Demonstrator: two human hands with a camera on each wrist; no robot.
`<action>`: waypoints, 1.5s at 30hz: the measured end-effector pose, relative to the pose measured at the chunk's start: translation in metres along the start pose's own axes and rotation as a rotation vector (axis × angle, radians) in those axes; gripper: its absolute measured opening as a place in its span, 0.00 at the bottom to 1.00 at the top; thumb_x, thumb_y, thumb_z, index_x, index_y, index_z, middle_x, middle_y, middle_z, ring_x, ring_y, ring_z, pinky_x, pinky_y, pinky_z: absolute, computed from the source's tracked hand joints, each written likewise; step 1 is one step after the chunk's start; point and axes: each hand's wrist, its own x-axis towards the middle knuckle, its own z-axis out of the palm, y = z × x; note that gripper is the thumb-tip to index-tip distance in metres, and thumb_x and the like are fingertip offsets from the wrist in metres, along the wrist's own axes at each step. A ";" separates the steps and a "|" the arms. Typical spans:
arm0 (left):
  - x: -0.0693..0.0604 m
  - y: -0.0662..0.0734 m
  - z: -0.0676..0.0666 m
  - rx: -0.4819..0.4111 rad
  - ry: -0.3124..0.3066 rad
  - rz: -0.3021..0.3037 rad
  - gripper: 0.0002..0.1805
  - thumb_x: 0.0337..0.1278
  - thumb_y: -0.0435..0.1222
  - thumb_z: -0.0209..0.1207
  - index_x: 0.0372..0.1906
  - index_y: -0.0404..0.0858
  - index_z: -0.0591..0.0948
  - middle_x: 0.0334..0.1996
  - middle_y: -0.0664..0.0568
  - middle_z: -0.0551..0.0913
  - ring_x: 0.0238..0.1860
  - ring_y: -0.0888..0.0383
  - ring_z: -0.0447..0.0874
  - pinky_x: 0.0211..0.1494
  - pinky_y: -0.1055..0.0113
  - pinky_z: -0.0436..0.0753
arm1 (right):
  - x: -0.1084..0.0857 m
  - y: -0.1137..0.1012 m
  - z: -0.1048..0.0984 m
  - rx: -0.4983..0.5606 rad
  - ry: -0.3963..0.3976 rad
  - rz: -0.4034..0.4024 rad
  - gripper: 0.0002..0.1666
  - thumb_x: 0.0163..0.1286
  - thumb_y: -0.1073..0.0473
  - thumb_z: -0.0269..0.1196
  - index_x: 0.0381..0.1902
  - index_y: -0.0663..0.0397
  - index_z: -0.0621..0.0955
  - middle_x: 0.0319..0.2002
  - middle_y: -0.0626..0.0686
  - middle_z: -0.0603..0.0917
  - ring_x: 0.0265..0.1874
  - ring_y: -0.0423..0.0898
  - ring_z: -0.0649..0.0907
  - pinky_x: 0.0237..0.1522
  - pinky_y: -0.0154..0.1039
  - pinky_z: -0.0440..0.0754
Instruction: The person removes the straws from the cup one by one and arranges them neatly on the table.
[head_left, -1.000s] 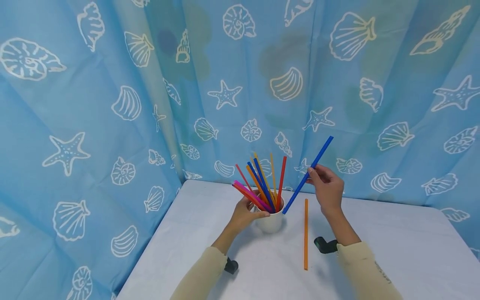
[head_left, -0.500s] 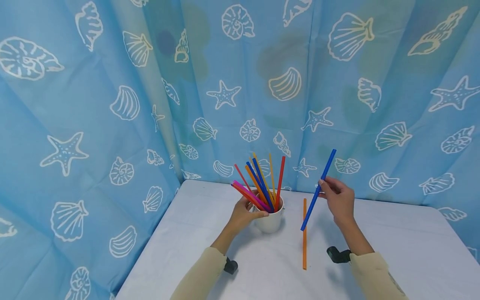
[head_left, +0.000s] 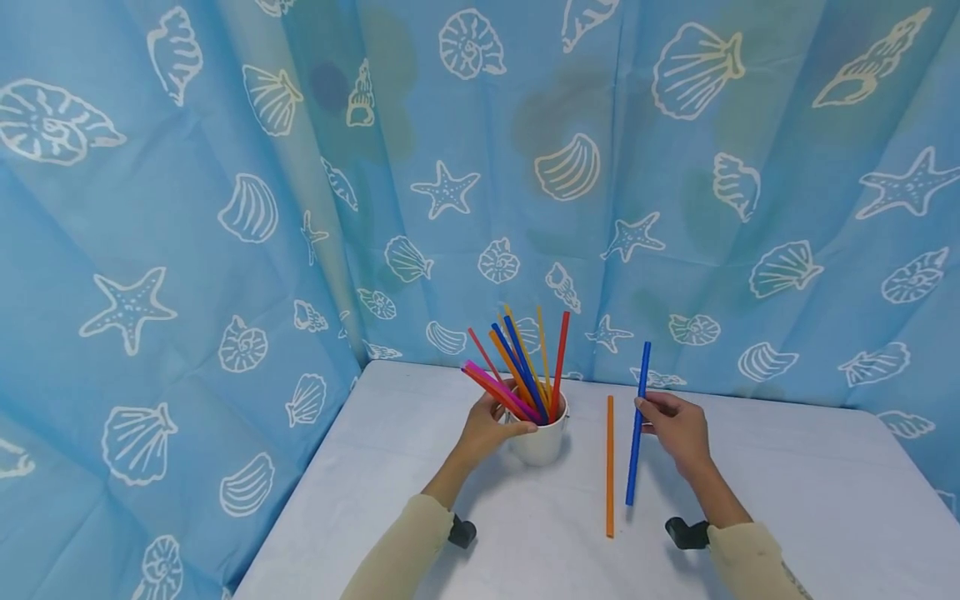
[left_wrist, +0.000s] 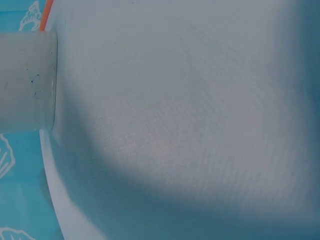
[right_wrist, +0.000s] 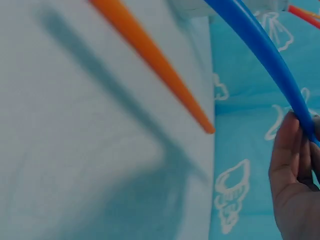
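Note:
In the head view a white cup [head_left: 538, 447] holds several straws in red, pink, orange, yellow and blue. The left hand [head_left: 483, 427] grips the cup's rim from the left, thumb at the front. The right hand [head_left: 677, 423] pinches a blue straw [head_left: 637, 433] near its middle, nearly upright, just right of an orange straw [head_left: 611, 467] that lies on the table. In the right wrist view the fingers of the right hand [right_wrist: 295, 175] pinch the blue straw [right_wrist: 260, 42]. The left wrist view shows the cup [left_wrist: 25, 82] but no hand.
A white cloth-covered table [head_left: 360, 467] lies beneath. Behind it and to the left hangs a blue curtain [head_left: 480, 125] with white shell and starfish prints. Dark devices [head_left: 686, 533] are on both wrists.
The right hand has moved right and down with the blue straw, away from the cup and past the orange straw. The blue straw has turned from slanted to nearly upright. The left hand stays at the cup.

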 end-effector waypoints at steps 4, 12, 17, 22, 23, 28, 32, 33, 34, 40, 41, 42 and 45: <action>-0.001 0.001 -0.001 0.001 0.001 -0.001 0.41 0.45 0.45 0.75 0.67 0.48 0.71 0.65 0.59 0.73 0.69 0.57 0.67 0.68 0.57 0.68 | 0.001 0.013 0.005 -0.057 -0.071 0.056 0.25 0.72 0.51 0.61 0.57 0.65 0.78 0.49 0.64 0.82 0.40 0.51 0.86 0.36 0.34 0.86; -0.003 0.005 -0.001 0.002 0.000 -0.013 0.41 0.45 0.44 0.75 0.67 0.47 0.71 0.66 0.58 0.72 0.69 0.56 0.66 0.68 0.57 0.68 | -0.002 0.036 0.013 -0.149 -0.097 0.092 0.23 0.69 0.53 0.64 0.53 0.67 0.80 0.42 0.63 0.84 0.30 0.46 0.85 0.32 0.34 0.85; -0.002 0.005 0.000 0.004 0.001 -0.021 0.41 0.45 0.44 0.75 0.67 0.48 0.71 0.66 0.59 0.72 0.69 0.57 0.66 0.68 0.57 0.68 | -0.005 0.043 0.018 -0.194 -0.085 0.069 0.21 0.67 0.56 0.65 0.49 0.69 0.81 0.38 0.62 0.85 0.27 0.45 0.84 0.23 0.28 0.80; -0.002 0.005 0.001 -0.005 0.001 -0.006 0.40 0.45 0.42 0.75 0.67 0.48 0.72 0.65 0.60 0.73 0.68 0.59 0.67 0.69 0.58 0.67 | -0.007 0.047 0.024 -0.223 -0.081 0.102 0.21 0.67 0.56 0.65 0.48 0.70 0.81 0.37 0.62 0.85 0.24 0.44 0.83 0.20 0.26 0.77; -0.002 0.005 0.001 -0.012 -0.004 -0.002 0.40 0.45 0.42 0.75 0.67 0.48 0.72 0.65 0.60 0.73 0.68 0.58 0.67 0.69 0.58 0.67 | -0.007 0.048 0.025 -0.228 -0.081 0.110 0.21 0.66 0.57 0.65 0.48 0.70 0.81 0.37 0.62 0.85 0.24 0.44 0.83 0.19 0.25 0.77; -0.002 0.004 0.001 -0.037 -0.031 0.005 0.39 0.45 0.41 0.75 0.67 0.50 0.72 0.65 0.62 0.72 0.69 0.60 0.66 0.70 0.58 0.66 | -0.009 0.047 0.027 -0.269 -0.077 0.110 0.19 0.66 0.58 0.66 0.46 0.71 0.82 0.35 0.62 0.85 0.22 0.43 0.82 0.18 0.25 0.76; -0.002 0.005 0.001 -0.025 -0.015 0.007 0.39 0.46 0.42 0.75 0.66 0.50 0.72 0.65 0.62 0.72 0.69 0.60 0.66 0.69 0.58 0.67 | -0.008 0.044 0.029 -0.292 -0.083 0.080 0.19 0.66 0.59 0.66 0.46 0.71 0.82 0.34 0.62 0.85 0.22 0.43 0.82 0.18 0.26 0.77; -0.002 0.005 0.000 -0.020 -0.011 0.006 0.39 0.46 0.42 0.75 0.66 0.50 0.72 0.65 0.62 0.72 0.69 0.59 0.66 0.69 0.57 0.67 | -0.008 0.043 0.029 -0.296 -0.084 0.077 0.19 0.66 0.58 0.66 0.46 0.71 0.82 0.33 0.62 0.85 0.22 0.44 0.82 0.18 0.27 0.77; -0.002 0.005 0.000 -0.015 -0.008 0.005 0.39 0.46 0.42 0.75 0.67 0.50 0.72 0.65 0.62 0.72 0.69 0.59 0.66 0.69 0.57 0.67 | -0.008 0.042 0.029 -0.303 -0.087 0.076 0.19 0.66 0.58 0.66 0.46 0.71 0.82 0.33 0.61 0.85 0.22 0.44 0.82 0.19 0.27 0.78; -0.003 0.004 -0.001 -0.013 -0.013 0.011 0.40 0.45 0.41 0.75 0.67 0.48 0.72 0.66 0.59 0.72 0.69 0.56 0.65 0.69 0.56 0.66 | -0.007 0.040 0.031 -0.333 -0.103 0.083 0.20 0.65 0.58 0.67 0.45 0.71 0.82 0.30 0.59 0.85 0.21 0.44 0.81 0.20 0.30 0.79; -0.003 0.005 -0.001 -0.013 -0.012 0.017 0.40 0.46 0.41 0.75 0.67 0.48 0.71 0.66 0.57 0.72 0.69 0.55 0.65 0.69 0.55 0.66 | -0.006 0.040 0.032 -0.339 -0.105 0.085 0.19 0.64 0.57 0.67 0.44 0.71 0.82 0.29 0.59 0.85 0.21 0.44 0.81 0.20 0.30 0.79; -0.003 0.005 -0.001 -0.015 -0.012 0.016 0.40 0.46 0.41 0.75 0.67 0.48 0.71 0.66 0.57 0.72 0.69 0.55 0.65 0.69 0.55 0.66 | -0.006 0.040 0.032 -0.345 -0.108 0.083 0.20 0.65 0.57 0.67 0.44 0.71 0.82 0.28 0.58 0.84 0.21 0.44 0.81 0.20 0.30 0.79; -0.003 0.005 -0.001 -0.014 -0.012 0.015 0.40 0.46 0.41 0.74 0.67 0.47 0.71 0.66 0.57 0.72 0.69 0.55 0.65 0.69 0.56 0.66 | -0.005 0.039 0.033 -0.359 -0.113 0.088 0.19 0.65 0.56 0.67 0.43 0.70 0.82 0.26 0.55 0.84 0.20 0.43 0.80 0.20 0.30 0.78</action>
